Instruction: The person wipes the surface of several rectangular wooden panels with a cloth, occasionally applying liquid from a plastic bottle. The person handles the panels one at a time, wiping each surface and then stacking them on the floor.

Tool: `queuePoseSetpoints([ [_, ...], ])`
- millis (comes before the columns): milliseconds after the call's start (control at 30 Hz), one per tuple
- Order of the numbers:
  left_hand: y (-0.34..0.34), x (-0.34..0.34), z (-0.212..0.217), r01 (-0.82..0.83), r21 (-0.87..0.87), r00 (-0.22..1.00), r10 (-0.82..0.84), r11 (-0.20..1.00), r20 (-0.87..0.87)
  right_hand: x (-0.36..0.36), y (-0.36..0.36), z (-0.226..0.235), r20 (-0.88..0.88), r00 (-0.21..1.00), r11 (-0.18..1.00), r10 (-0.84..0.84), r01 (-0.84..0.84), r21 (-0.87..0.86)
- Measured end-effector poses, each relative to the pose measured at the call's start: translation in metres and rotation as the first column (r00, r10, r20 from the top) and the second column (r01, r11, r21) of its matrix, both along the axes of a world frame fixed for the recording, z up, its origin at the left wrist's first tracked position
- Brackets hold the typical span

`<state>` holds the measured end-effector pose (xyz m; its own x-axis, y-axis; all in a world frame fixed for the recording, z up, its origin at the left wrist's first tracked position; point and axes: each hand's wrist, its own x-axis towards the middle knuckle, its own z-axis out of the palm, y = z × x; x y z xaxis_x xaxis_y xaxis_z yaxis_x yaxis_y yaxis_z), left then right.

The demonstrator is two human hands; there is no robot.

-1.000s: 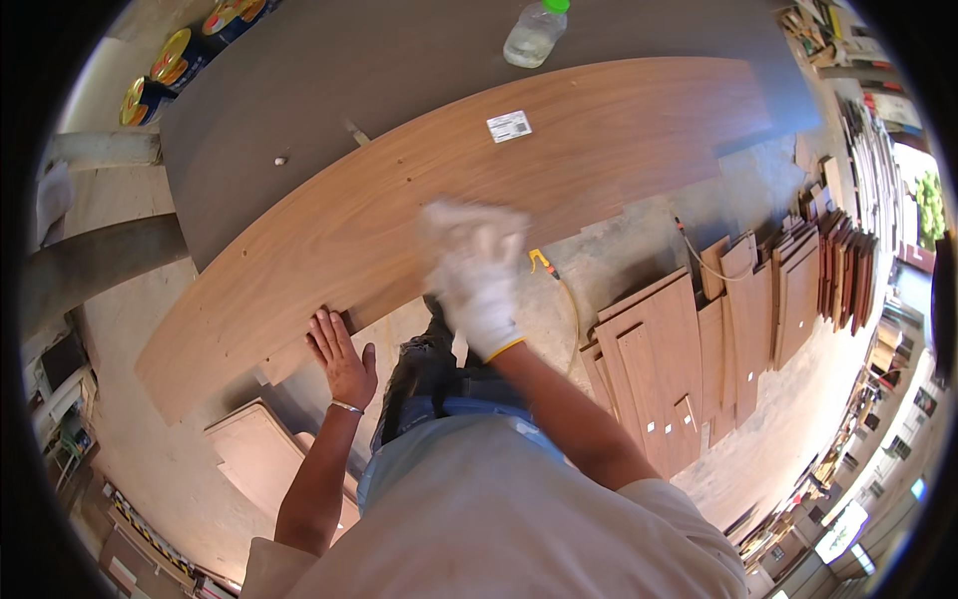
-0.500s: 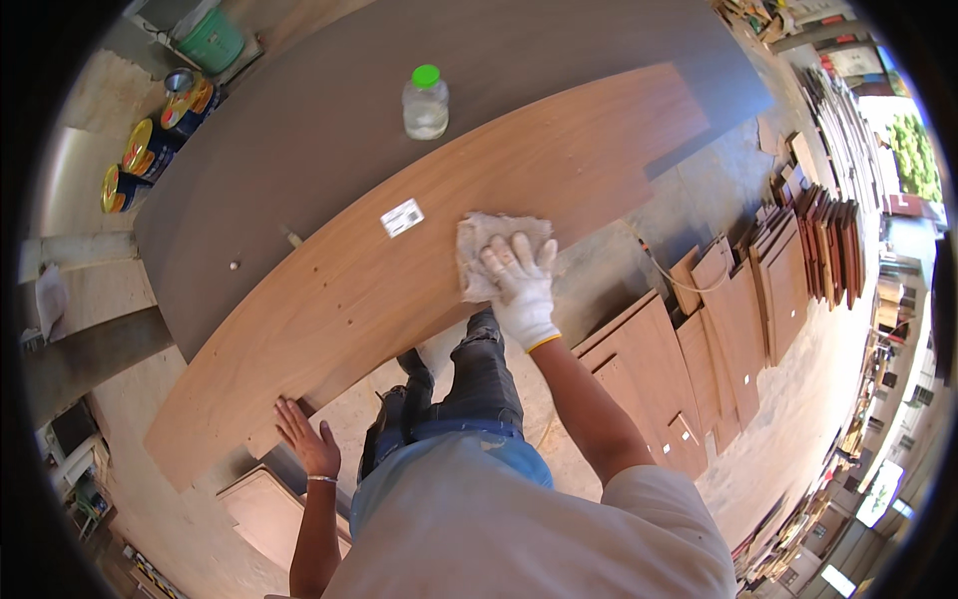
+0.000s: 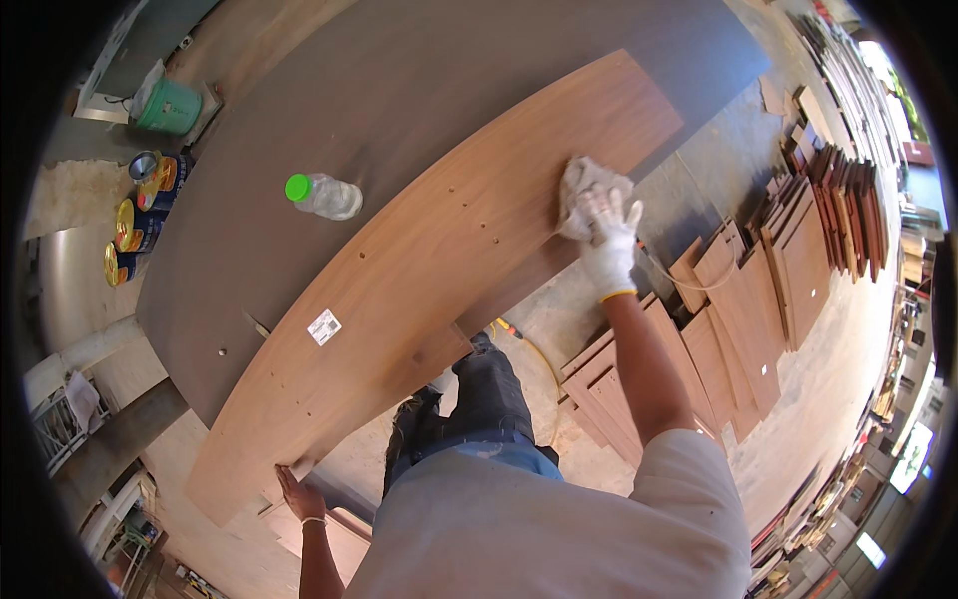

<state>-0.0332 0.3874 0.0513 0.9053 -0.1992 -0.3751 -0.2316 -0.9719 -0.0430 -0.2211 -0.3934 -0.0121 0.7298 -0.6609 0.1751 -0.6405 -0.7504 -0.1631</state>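
My right hand [image 3: 608, 245], in a white glove, presses a crumpled greyish rag [image 3: 584, 195] against the near edge of a long curved wooden panel [image 3: 399, 270], toward its right end. The fingers lie stretched over the rag. At the panel's near left edge, my bare left hand [image 3: 299, 496] touches the rim with fingers extended and not wrapped round it. Small dark holes and a white label [image 3: 324, 327] mark the panel. It rests on a larger grey-brown board [image 3: 269, 150]. Beyond it, a clear plastic jar [image 3: 335, 198] with a green lid leans left in view.
Paint cans [image 3: 125, 225] and a green bucket [image 3: 170, 105] stand past the board's left side. Cut panels [image 3: 738, 339] and darker strips [image 3: 843, 215] are stacked on the floor to the right. A thin hose [image 3: 544, 364] runs near my legs.
My right hand has slid the rag rightward along the panel. My left hand has turned edge-on at the rim. The whole view has shifted, and the jar now points left instead of up.
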Motion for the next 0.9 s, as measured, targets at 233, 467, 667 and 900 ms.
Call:
queuePoseSetpoints([
  [233, -0.109, 0.103, -0.030, 0.120, -0.190, 0.966, -0.070, 0.974, 0.250, -0.005, -0.101, 0.031, -0.070, 0.521, 0.359, -0.851, 0.673, 0.647],
  [467, -0.354, 0.200, -0.060, 0.335, -0.454, 0.932, -0.220, 0.826, 0.287, -0.052, 0.010, 0.030, 0.225, -0.175, 0.279, -0.959, -0.418, 0.864],
  [667, -0.479, 0.250, -0.083, 0.027, -0.710, 0.978, -0.167, 0.704, -0.128, 0.053, 0.089, 0.077, 0.048, 0.053, 0.003, -0.997, -0.641, 0.768],
  [900, -0.519, 0.274, -0.093, -0.149, -0.825, 0.945, -0.167, 0.545, -0.281, 0.123, 0.088, 0.049, -0.074, 0.337, -0.333, -0.938, -0.825, 0.457],
])
